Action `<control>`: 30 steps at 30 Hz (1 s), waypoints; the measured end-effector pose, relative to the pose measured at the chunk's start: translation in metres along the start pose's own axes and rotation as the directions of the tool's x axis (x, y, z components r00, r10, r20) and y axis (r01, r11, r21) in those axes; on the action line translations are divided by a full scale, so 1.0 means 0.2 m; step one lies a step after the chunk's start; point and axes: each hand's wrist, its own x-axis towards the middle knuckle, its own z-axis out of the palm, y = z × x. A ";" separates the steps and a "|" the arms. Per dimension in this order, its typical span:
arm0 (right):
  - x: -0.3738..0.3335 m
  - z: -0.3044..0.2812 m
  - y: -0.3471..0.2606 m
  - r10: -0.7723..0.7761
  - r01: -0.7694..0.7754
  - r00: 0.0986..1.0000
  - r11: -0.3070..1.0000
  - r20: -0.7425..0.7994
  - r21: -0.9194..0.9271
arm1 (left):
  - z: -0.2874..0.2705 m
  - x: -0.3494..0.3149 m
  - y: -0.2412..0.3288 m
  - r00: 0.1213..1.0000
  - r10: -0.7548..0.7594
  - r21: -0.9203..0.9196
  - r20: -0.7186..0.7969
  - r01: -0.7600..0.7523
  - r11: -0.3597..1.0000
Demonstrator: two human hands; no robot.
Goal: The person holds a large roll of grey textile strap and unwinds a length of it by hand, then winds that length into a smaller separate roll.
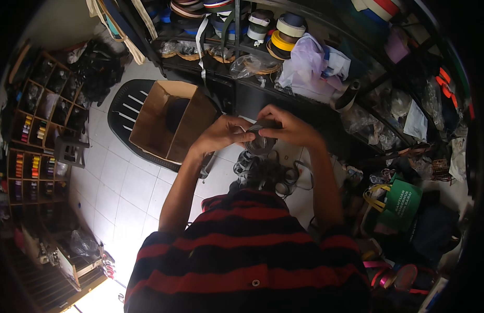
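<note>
In front of my chest I hold a small coil of dark grey strap between both hands. My left hand pinches its left side, thumb and fingers closed on the upper edge. My right hand grips the coil from the right, with its fingers curled over the top. Beneath the coil, loose loops of grey and black strap hang or lie in a tangle; my hands and chest partly hide them. An open cardboard box stands to the left of my left hand, with something dark inside.
The box rests on a black slatted plastic chair on white floor tiles. Ahead, a dark shelf holds strap rolls and plastic bags. Thread spools fill a wooden cubby rack at left. A green bag sits among clutter at right.
</note>
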 end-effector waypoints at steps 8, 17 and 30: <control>-0.13 -0.01 -0.02 0.317 -0.287 0.910 0.947 -0.266 0.146 | 0.21 0.09 -0.03 0.923 0.084 -0.072 -0.376 -0.120 0.990; -0.28 -0.03 0.19 0.202 0.040 0.812 0.917 -0.548 0.397 | 0.56 0.24 -0.12 0.817 0.040 -0.244 -0.575 -0.218 0.945; -0.55 -0.33 0.26 0.114 0.071 0.842 0.945 -0.527 0.318 | 0.81 0.48 -0.02 0.893 -0.001 -0.215 -0.450 -0.107 0.971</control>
